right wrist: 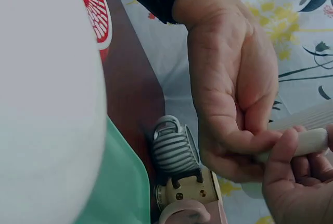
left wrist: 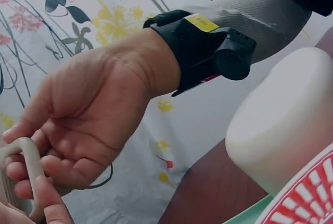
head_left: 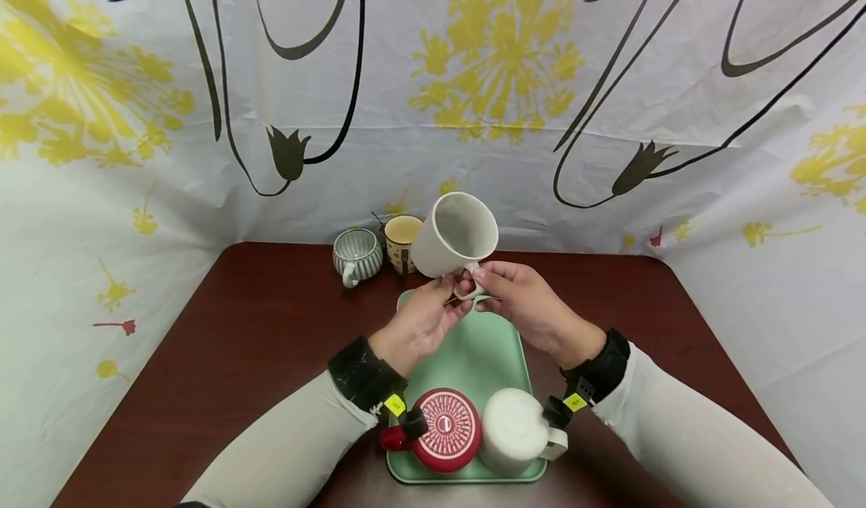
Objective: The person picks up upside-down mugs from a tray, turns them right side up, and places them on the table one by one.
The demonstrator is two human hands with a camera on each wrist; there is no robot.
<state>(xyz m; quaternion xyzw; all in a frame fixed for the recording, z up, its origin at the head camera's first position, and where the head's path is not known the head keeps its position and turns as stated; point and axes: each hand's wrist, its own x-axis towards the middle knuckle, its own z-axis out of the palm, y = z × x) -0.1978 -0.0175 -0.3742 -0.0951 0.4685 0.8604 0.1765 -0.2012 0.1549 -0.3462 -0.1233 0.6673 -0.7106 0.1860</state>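
Observation:
A white mug (head_left: 455,236) is held tilted in the air above the far end of a green tray (head_left: 473,346), its mouth facing me. My left hand (head_left: 448,303) and right hand (head_left: 476,277) both pinch its handle (head_left: 468,291) from below. In the left wrist view the handle (left wrist: 27,156) lies in the curled fingers of the right hand (left wrist: 31,174). In the right wrist view the left hand (right wrist: 244,148) and the right hand's fingers (right wrist: 291,179) meet on the handle (right wrist: 308,142).
On the tray's near end a red patterned mug (head_left: 443,429) and a white mug (head_left: 516,429) stand upside down. A grey striped mug (head_left: 356,254) and a beige cup (head_left: 402,241) stand at the table's far edge. A floral sheet (head_left: 135,117) surrounds the dark red table (head_left: 257,328).

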